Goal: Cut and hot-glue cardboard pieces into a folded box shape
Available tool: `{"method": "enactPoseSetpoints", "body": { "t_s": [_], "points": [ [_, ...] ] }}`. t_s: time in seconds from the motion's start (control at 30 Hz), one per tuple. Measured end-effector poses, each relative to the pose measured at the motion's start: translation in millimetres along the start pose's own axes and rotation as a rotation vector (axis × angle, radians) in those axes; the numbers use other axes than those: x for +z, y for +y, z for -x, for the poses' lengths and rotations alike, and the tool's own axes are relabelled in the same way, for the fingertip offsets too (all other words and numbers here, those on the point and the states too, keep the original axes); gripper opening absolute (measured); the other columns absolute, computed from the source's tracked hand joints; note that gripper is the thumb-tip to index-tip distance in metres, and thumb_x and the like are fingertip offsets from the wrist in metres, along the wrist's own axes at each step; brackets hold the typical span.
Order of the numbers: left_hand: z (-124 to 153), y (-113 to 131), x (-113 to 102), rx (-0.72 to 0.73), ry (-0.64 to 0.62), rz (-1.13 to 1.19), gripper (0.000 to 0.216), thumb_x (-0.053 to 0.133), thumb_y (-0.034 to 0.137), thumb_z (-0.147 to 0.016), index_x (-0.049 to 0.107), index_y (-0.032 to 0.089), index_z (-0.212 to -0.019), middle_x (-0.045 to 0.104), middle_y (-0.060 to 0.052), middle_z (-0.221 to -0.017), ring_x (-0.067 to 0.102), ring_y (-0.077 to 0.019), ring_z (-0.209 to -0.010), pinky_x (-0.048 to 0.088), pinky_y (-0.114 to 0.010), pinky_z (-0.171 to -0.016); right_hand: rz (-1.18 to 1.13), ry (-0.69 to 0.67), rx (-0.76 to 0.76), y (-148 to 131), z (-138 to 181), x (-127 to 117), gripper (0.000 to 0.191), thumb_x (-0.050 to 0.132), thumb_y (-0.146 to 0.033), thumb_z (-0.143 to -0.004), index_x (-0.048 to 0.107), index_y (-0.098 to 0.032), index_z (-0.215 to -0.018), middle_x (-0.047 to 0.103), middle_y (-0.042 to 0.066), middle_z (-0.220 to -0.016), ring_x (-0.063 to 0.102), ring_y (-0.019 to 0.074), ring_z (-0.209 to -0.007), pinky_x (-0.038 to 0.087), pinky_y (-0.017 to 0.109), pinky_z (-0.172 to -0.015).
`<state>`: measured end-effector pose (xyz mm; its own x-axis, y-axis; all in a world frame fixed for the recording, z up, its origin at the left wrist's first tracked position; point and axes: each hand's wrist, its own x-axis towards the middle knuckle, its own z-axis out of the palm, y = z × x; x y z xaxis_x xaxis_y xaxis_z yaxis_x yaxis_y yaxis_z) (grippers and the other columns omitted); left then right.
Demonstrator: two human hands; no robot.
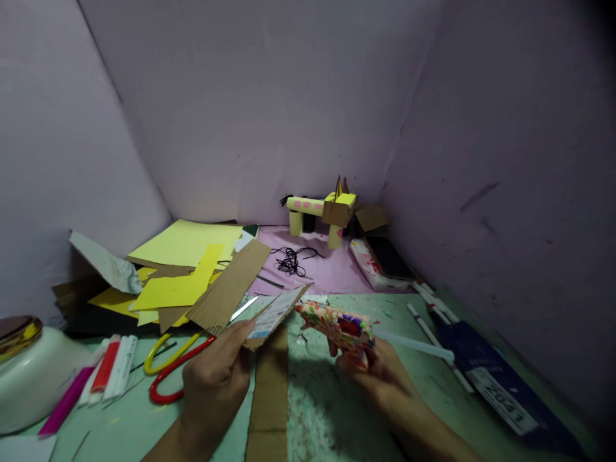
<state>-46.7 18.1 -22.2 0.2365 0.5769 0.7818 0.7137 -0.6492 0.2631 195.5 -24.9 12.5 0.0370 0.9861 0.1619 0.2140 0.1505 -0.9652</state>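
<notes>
My left hand (216,378) pinches a small piece of cardboard (276,316) with a printed label on it, tilted upward. My right hand (380,375) is wrapped around the handle of a hot glue gun (339,330) covered in a floral pattern. A translucent glue stick (418,344) sticks out of its back end. The gun's nozzle points left, close to the cardboard's right edge; whether they touch I cannot tell. Beneath the cardboard piece runs a long cardboard strip (268,404) on the green table. Scissors (180,366) with red and yellow handles lie beside my left hand.
At the back stands a yellow, pink-spotted animal figure (312,206) of tubes and cardboard. Black string (291,260) lies before it. Yellow paper (173,292) and corrugated cardboard (235,279) are piled left, near markers (106,369) and a white jar (33,378). A dark blue case (500,378) lies right.
</notes>
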Motion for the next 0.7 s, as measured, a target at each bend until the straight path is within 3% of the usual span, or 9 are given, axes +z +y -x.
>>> {"method": "enactPoseSetpoints", "body": {
  "t_s": [0.47, 0.7],
  "points": [
    [1.6, -1.9, 0.7, 0.016, 0.025, -0.017, 0.026, 0.055, 0.015, -0.082, 0.064, 0.019, -0.106, 0.073, -0.006, -0.096, 0.070, -0.0191, -0.088, 0.056, -0.027, -0.080, 0.037, 0.028, 0.011, 2.8, -2.3, -0.9, 0.008, 0.057, -0.028, -0.065, 0.053, -0.022, -0.061, 0.055, 0.001, -0.061, 0.049, 0.0174, -0.058, 0.042, 0.028, -0.051],
    [-0.3, -2.0, 1.7, 0.013, 0.018, -0.001, 0.024, 0.055, 0.016, -0.082, 0.065, 0.017, -0.103, 0.073, -0.006, -0.096, 0.070, -0.0190, -0.087, 0.056, -0.027, -0.079, 0.042, 0.048, 0.040, 1.5, -3.6, -4.6, 0.008, 0.057, -0.026, -0.065, 0.061, -0.021, -0.070, 0.064, 0.002, -0.070, 0.057, 0.0202, -0.066, 0.046, 0.030, -0.058]
  ]
}}
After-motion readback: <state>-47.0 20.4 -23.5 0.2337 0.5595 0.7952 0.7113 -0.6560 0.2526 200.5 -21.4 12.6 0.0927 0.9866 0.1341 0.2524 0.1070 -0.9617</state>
